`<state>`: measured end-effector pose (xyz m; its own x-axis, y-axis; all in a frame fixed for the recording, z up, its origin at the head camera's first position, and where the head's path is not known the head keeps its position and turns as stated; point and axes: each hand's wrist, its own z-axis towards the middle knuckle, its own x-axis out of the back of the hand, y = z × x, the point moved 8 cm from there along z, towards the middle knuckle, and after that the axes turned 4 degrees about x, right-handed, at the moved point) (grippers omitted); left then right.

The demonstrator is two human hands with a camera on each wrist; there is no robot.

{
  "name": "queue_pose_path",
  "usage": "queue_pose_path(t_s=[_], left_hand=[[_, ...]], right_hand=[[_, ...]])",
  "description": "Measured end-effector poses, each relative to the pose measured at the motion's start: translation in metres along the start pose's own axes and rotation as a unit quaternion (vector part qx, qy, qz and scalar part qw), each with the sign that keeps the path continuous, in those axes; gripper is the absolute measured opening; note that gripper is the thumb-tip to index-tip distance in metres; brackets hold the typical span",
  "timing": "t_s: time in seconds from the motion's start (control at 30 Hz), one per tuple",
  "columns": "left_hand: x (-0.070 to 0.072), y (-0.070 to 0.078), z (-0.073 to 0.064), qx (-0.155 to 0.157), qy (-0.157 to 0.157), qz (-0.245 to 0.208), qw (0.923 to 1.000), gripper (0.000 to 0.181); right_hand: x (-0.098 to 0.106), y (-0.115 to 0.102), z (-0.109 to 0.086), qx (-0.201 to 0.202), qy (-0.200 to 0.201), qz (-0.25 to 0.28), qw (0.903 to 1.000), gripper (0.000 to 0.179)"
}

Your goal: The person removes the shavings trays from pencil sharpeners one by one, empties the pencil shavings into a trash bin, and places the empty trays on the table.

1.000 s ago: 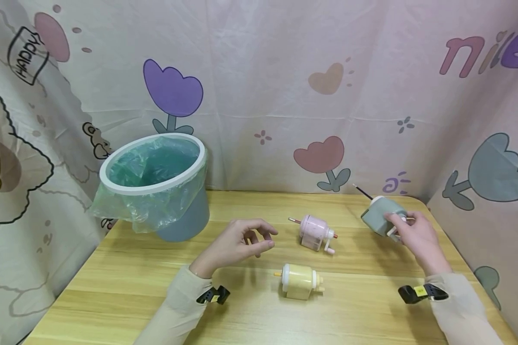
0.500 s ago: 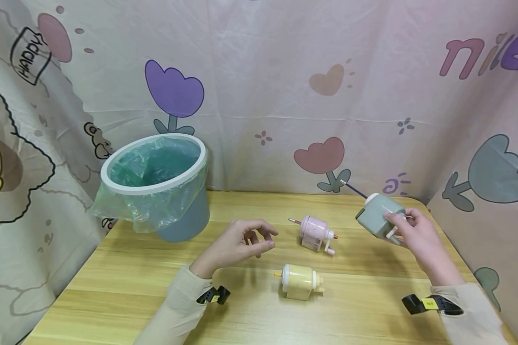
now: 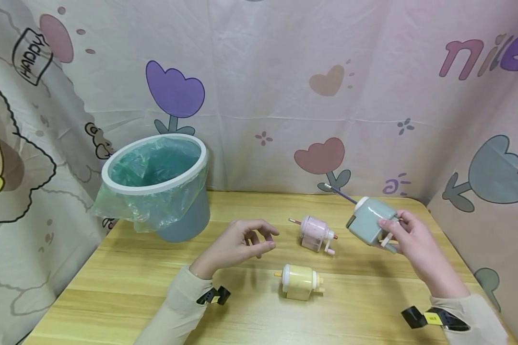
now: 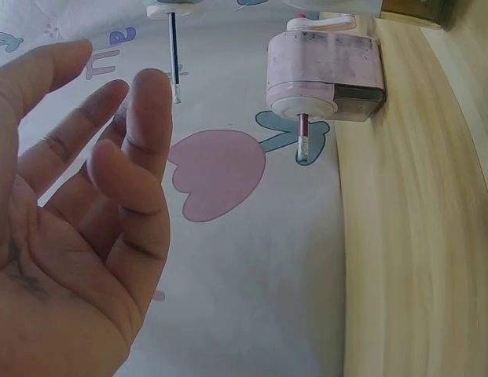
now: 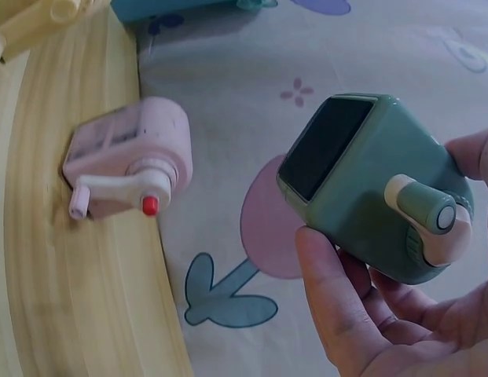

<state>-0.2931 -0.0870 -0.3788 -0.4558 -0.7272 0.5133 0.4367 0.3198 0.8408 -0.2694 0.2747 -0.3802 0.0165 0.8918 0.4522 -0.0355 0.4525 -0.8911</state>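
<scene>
My right hand (image 3: 416, 244) grips a green-grey crank pencil sharpener (image 3: 373, 219) above the right side of the table, thumb on one side and fingers on the other. A dark pencil (image 3: 342, 193) sticks out of its front, toward the left. In the right wrist view the sharpener's crank handle (image 5: 423, 206) faces the camera. My left hand (image 3: 239, 244) hangs loosely curled over the table and holds nothing. Near it stand a pink sharpener (image 3: 314, 233) with a red pencil through it and a yellow sharpener (image 3: 298, 281) with a yellow pencil poking out.
A blue-grey bin (image 3: 185, 223) with a white rim and green plastic liner stands at the back left of the wooden table (image 3: 241, 321). Behind the table hangs a printed curtain (image 3: 250, 72).
Lifted off the table, the green-grey sharpener with its pencil has moved left and toward me in my right hand. My left hand and the other sharpeners have stayed put.
</scene>
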Motion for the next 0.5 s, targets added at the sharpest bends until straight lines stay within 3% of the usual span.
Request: queue_pose_path(t_s=[0.5], left_hand=[[-0.002,0.011,-0.003,-0.014,0.0,0.003,0.9999,0.021]], right_hand=[[-0.02,-0.024,-0.017,0.07,-0.028,0.021,0.9969,0.035]])
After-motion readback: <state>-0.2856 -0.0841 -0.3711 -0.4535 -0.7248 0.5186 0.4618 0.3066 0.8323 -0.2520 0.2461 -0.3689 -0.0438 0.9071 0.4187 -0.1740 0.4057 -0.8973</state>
